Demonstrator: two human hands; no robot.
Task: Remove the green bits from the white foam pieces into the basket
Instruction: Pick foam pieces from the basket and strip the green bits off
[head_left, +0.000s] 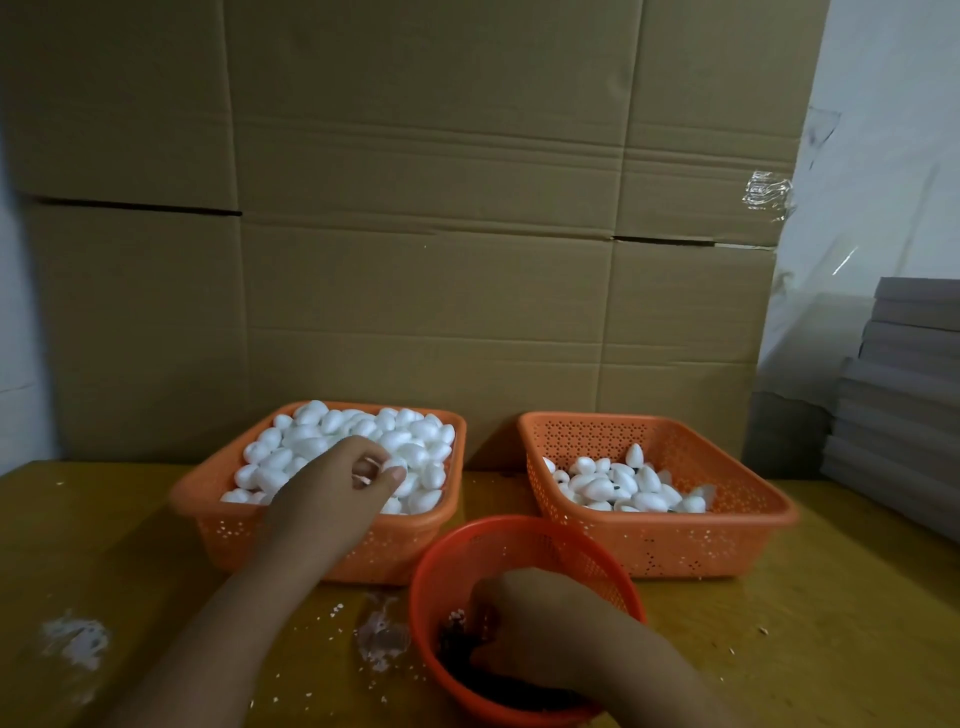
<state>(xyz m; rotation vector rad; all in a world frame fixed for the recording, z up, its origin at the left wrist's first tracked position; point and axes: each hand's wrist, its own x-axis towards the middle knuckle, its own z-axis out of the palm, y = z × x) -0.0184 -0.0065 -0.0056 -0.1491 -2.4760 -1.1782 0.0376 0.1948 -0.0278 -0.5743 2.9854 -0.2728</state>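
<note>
A: Start at the left. What's on the table (104, 519) there?

B: White smears and loose foam crumbs (78, 642) on the yellow-brown top. Next comes the left orange basket (311, 540), a rectangular perforated one heaped to the rim with white foam pieces (332, 431).

A: And the left hand?

B: The left hand (332, 488) reaches over the near right part of that heap. Its thumb and fingers are curled together, pinching one white piece (393, 464) at the tips, just above the pile.

A: Moving on?

B: Front and centre sits the round red basket (519, 535), closest to the person, nearly touching the near right corner of the left basket. Dark bits (457, 649) lie on its bottom; they look dark rather than clearly green in this light. The right hand (550, 618) is down inside it, fingers bent toward the bits. I cannot tell whether it grips anything, since the fingertips are hidden in shadow.

A: Further right?

B: The right orange basket (675, 540), same make, holds a shallow layer of white pieces with small dark green tips (623, 486) showing on a few.

A: Behind all this?

B: A wall of flattened cardboard (415, 208) stands upright behind both baskets. At the far right, a stack of grey boards (898, 384) rests beside clear plastic sheeting (857, 208).
</note>
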